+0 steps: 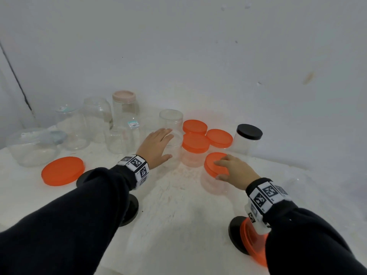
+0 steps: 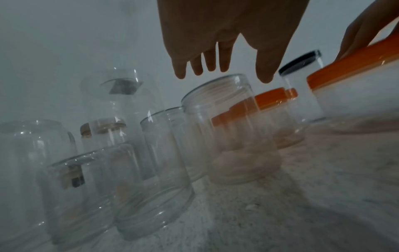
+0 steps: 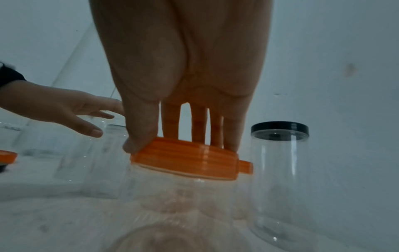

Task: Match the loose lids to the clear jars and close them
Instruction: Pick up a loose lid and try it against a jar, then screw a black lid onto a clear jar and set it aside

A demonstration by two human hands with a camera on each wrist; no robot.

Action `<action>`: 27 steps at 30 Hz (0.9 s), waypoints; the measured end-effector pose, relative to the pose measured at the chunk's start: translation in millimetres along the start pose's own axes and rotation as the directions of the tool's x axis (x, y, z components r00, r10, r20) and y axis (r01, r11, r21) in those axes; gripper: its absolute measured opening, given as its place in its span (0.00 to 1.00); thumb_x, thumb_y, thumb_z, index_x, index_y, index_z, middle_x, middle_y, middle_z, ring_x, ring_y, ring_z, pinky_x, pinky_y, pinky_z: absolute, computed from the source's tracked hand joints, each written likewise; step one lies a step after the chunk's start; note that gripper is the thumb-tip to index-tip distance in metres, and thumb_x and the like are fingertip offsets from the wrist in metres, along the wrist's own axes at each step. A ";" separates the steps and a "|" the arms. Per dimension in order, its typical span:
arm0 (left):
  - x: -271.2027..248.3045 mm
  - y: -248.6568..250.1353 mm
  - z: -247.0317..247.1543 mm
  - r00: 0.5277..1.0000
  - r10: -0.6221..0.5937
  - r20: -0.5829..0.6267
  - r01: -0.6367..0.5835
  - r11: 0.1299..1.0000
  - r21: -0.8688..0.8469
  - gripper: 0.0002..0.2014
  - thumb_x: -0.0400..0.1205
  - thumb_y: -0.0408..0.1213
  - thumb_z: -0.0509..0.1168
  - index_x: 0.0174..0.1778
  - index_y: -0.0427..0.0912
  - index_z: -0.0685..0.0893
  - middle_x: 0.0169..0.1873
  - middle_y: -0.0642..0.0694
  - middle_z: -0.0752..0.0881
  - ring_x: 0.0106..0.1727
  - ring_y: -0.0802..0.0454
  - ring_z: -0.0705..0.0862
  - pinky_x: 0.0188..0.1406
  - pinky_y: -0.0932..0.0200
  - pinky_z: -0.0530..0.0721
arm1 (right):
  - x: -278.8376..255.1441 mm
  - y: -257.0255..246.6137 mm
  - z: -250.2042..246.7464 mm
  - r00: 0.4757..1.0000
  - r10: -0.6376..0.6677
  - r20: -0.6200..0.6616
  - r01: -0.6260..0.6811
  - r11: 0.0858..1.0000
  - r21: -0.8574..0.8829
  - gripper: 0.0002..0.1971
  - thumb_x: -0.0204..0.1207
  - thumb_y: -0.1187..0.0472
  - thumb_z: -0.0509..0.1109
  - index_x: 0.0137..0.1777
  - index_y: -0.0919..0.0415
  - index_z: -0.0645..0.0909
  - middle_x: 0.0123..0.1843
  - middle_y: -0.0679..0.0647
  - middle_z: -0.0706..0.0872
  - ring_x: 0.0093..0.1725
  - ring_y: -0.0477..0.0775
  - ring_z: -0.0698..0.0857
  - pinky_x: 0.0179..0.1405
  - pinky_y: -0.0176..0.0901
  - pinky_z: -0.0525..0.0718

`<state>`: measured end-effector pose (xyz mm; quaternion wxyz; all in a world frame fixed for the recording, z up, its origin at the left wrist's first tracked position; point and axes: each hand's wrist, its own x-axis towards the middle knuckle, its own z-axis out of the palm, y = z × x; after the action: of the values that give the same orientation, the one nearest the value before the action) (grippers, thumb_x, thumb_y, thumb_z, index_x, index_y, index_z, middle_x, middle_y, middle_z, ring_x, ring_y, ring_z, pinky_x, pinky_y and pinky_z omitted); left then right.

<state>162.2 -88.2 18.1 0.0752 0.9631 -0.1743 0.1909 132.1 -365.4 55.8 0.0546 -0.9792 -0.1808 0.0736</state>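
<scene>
Right hand (image 1: 234,171) gripping orange lid (image 1: 215,164), left hand (image 1: 156,145) spread wide, jar's price sticker (image 1: 133,124) unreadable

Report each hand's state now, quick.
Left hand: open, fingers spread, reaching at a lidless clear jar, not gripping it.
Right hand: gripping the orange lid on a clear jar.

Orange: the lid (image 1: 215,164) under the right hand (image 1: 236,171), the loose lid (image 1: 62,171) at left, and three lids (image 1: 195,142) on jars behind. Black: one jar's lid (image 1: 249,132). Pale pink: the tall jar's lid (image 1: 123,96). Jars (image 1: 170,120): clear. Table (image 1: 174,211): white, speckled. Sleeves (image 1: 79,205): black. Wristbands (image 1: 137,165): white with black square codes.
</scene>
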 end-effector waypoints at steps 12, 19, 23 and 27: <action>8.1 -10.0 18.9 0.997 -0.080 -0.021 0.076 0.990 -0.121 0.26 0.82 0.38 0.64 0.76 0.39 0.68 0.78 0.44 0.66 0.80 0.46 0.61 0.78 0.48 0.54 | 20.5 10.7 6.9 0.995 0.066 -0.080 -0.064 0.998 0.026 0.26 0.82 0.53 0.62 0.79 0.53 0.64 0.82 0.55 0.61 0.78 0.56 0.64 0.72 0.49 0.68; 6.2 -12.0 24.8 0.993 -0.056 -0.107 0.034 0.980 -0.195 0.25 0.77 0.32 0.69 0.71 0.33 0.74 0.72 0.36 0.74 0.75 0.38 0.69 0.76 0.44 0.61 | 35.3 7.5 12.1 0.988 0.065 -0.138 -0.057 0.997 0.060 0.25 0.83 0.55 0.60 0.79 0.54 0.63 0.83 0.55 0.59 0.81 0.55 0.59 0.75 0.48 0.63; 5.9 -12.9 28.3 0.989 -0.070 -0.129 0.039 0.972 -0.232 0.25 0.77 0.31 0.70 0.71 0.33 0.75 0.71 0.37 0.74 0.75 0.38 0.69 0.76 0.45 0.57 | 41.7 7.9 13.3 0.986 0.081 -0.142 -0.073 0.995 0.066 0.25 0.82 0.54 0.61 0.79 0.54 0.64 0.83 0.55 0.60 0.81 0.55 0.59 0.75 0.48 0.64; 5.6 -12.5 29.2 0.988 -0.079 -0.134 0.042 0.965 -0.257 0.25 0.77 0.31 0.69 0.71 0.34 0.75 0.72 0.37 0.74 0.76 0.38 0.68 0.76 0.49 0.51 | 41.3 6.1 12.5 0.986 0.105 -0.127 -0.094 0.992 0.084 0.26 0.82 0.54 0.62 0.79 0.54 0.63 0.83 0.54 0.59 0.81 0.55 0.59 0.76 0.49 0.63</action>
<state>181.6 -84.5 -7.4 0.2158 0.9343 -0.1619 0.2330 170.3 -355.1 37.5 0.1008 -0.9869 -0.1247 0.0186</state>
